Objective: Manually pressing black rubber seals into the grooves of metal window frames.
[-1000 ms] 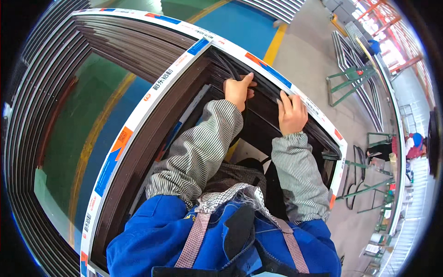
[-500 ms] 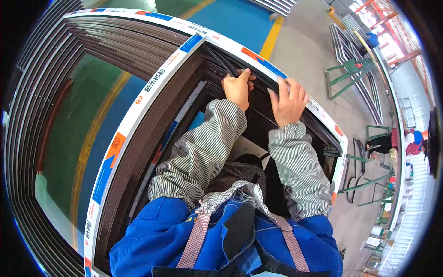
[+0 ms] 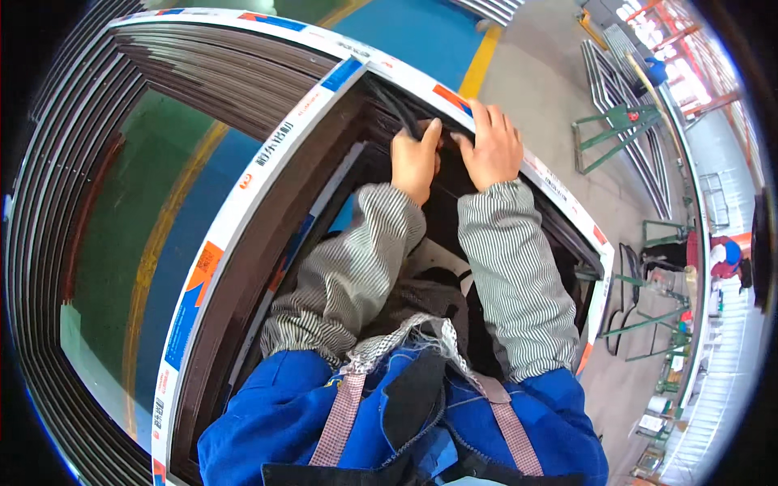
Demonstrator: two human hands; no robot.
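Observation:
A dark brown window frame (image 3: 231,212), its outer face covered with white, blue and orange protective film, stands around my arms. Near its far corner, a black rubber-like strip (image 3: 395,104) runs loose down to my left hand (image 3: 414,164), which is closed on it with the thumb on top. Just to the right, my right hand (image 3: 494,152) grips the frame's far edge. Its fingers lie over the filmed face and its thumb is on the inner side. Along that inner side the strip's course is partly hidden by my hands.
More dark frames (image 3: 49,267) are stacked at the left, a large opening inside them. Green trestles (image 3: 620,134) stand on the grey floor at the right, with long metal profiles (image 3: 596,73) beside them. A person (image 3: 725,253) is farther off at the right edge.
My right hand has slid leftward along the frame's far edge, closer to my left hand. The left hand has shifted only slightly and still holds the black strip.

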